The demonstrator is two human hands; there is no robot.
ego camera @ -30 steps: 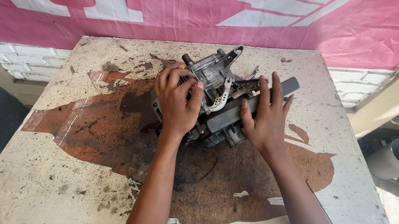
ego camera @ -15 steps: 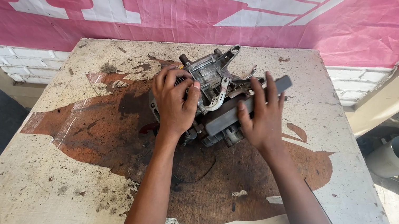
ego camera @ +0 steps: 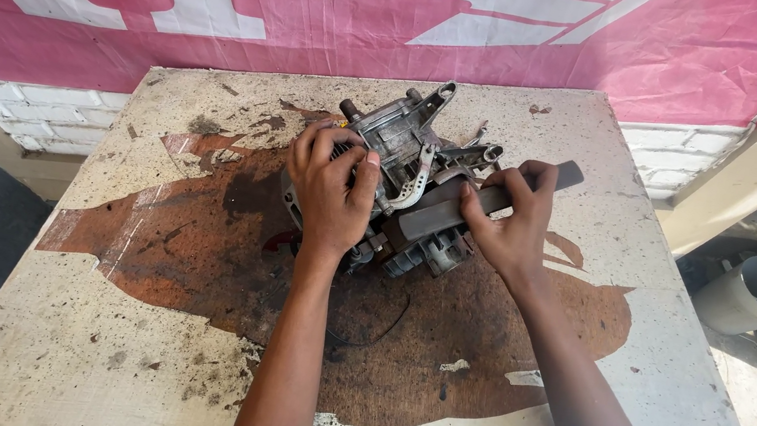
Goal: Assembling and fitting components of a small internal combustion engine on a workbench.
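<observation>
Your left hand (ego camera: 329, 190) clamps the engine (ego camera: 396, 177) at mid-bench (ego camera: 125, 345); your right hand (ego camera: 510, 226) has fingers (ego camera: 526, 179) closed on the dark bar (ego camera: 487, 200) across its right side.

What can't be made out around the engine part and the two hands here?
Head view only:
- Left side of the engine assembly: covered by the left hand.
- Middle of the dark flat bar: under the right hand; what it attaches to is unclear.
- Engine underside: hidden against the table.
- Grey pipe: lower end hidden behind the table edge.
</observation>
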